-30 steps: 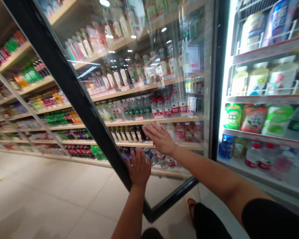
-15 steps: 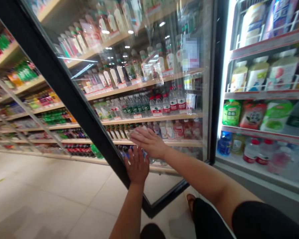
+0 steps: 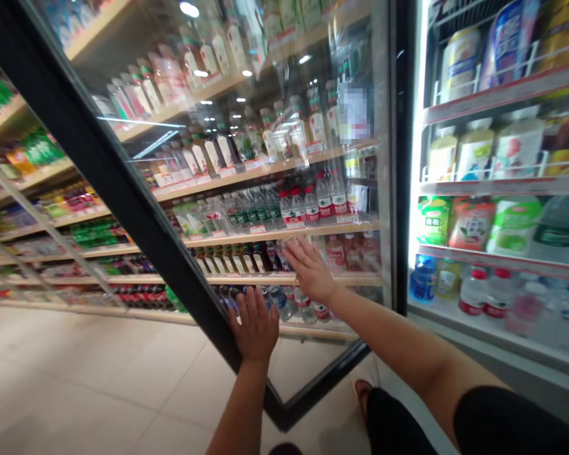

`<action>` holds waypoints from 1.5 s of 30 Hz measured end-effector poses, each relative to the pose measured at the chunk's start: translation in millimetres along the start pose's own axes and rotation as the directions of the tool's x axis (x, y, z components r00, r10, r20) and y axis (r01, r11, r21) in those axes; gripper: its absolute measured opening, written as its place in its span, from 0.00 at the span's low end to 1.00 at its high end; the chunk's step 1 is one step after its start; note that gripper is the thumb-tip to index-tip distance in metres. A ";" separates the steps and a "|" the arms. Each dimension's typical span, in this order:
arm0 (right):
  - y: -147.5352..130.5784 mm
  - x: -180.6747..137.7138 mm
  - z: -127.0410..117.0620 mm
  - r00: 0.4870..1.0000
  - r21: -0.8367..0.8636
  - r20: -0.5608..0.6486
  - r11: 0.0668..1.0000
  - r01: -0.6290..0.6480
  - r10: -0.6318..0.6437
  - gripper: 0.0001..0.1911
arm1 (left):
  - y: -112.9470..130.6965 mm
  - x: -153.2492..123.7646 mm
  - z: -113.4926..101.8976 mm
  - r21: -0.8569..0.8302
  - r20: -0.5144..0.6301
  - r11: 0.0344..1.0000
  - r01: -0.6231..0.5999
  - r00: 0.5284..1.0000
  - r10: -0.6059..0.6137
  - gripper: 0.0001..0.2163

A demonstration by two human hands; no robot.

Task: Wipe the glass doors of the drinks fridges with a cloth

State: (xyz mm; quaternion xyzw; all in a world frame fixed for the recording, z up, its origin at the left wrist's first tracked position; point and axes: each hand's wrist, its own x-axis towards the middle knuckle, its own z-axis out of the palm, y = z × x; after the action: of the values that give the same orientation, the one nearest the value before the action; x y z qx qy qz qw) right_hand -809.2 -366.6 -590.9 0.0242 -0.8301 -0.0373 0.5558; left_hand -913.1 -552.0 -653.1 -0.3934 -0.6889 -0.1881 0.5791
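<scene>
A glass cooler door (image 3: 275, 126) with a black frame (image 3: 123, 189) stands swung out in front of me. My left hand (image 3: 255, 328) grips the black frame's edge low down, its fingers curled against it. My right hand (image 3: 309, 270) lies flat on the glass pane with its fingers spread. Through the glass I see store shelves (image 3: 284, 235) lined with bottled drinks. A white cloth-like patch shows faintly at my right fingertips; I cannot make out whether it is held.
To the right the lit cooler interior (image 3: 497, 183) holds bottles, cartons and cans on wire racks. More drink shelves (image 3: 52, 208) run along the left aisle. Pale floor tiles (image 3: 99, 379) lie below. My foot (image 3: 363, 395) stands near the door's lower corner.
My right hand slid left across the glass, then back right and up a little. My left hand stayed on the frame. The view shifted slightly.
</scene>
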 end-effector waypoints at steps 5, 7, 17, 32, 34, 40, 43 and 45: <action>-29.7 -45.9 18.9 0.946 0.102 0.137 0.954 0.282 -0.294 0.29 | 0.3 -0.5 -1.7 0.014 -0.004 1.000 -0.010 1.000 0.010 0.35; -25.1 -34.3 12.3 0.966 0.101 0.129 0.972 0.211 -0.223 0.30 | 0.1 0.1 -1.8 0.034 -0.008 0.999 -0.014 1.000 0.015 0.34; 40.9 -46.9 15.5 0.733 0.268 -0.266 0.778 -0.568 0.626 0.35 | 1.5 -1.0 -3.2 0.061 0.006 0.998 -0.010 1.000 0.010 0.35; -32.6 -53.7 10.9 0.974 0.128 0.150 0.974 -0.187 0.167 0.38 | 4.6 2.1 -8.2 0.065 0.001 0.997 -0.037 0.999 0.037 0.37; -27.1 -38.1 7.0 0.973 0.154 0.114 0.965 -0.215 0.198 0.37 | 3.9 1.2 -8.1 0.069 0.006 0.997 -0.032 0.999 0.031 0.37; 39.9 8.6 -5.2 0.847 0.272 -0.221 0.864 -0.423 0.484 0.35 | 3.5 -3.0 -5.4 0.042 0.025 0.999 0.009 1.000 -0.010 0.34; 58.3 -40.0 8.3 0.722 0.322 -0.242 0.756 -0.570 0.648 0.34 | 4.3 -4.2 -4.7 -0.008 0.030 0.999 0.046 0.998 -0.046 0.32; 68.6 -74.7 16.8 0.631 0.320 -0.240 0.674 -0.666 0.738 0.34 | 4.7 -4.0 -4.9 -0.017 0.029 0.999 0.049 0.998 -0.048 0.32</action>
State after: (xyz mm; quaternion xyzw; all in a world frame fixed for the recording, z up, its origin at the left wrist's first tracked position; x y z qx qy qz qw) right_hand -796.2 -291.5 -659.9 -0.2400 -0.6595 0.2720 0.6584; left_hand -906.2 -553.9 -656.6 -0.3843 -0.7048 -0.2027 0.5608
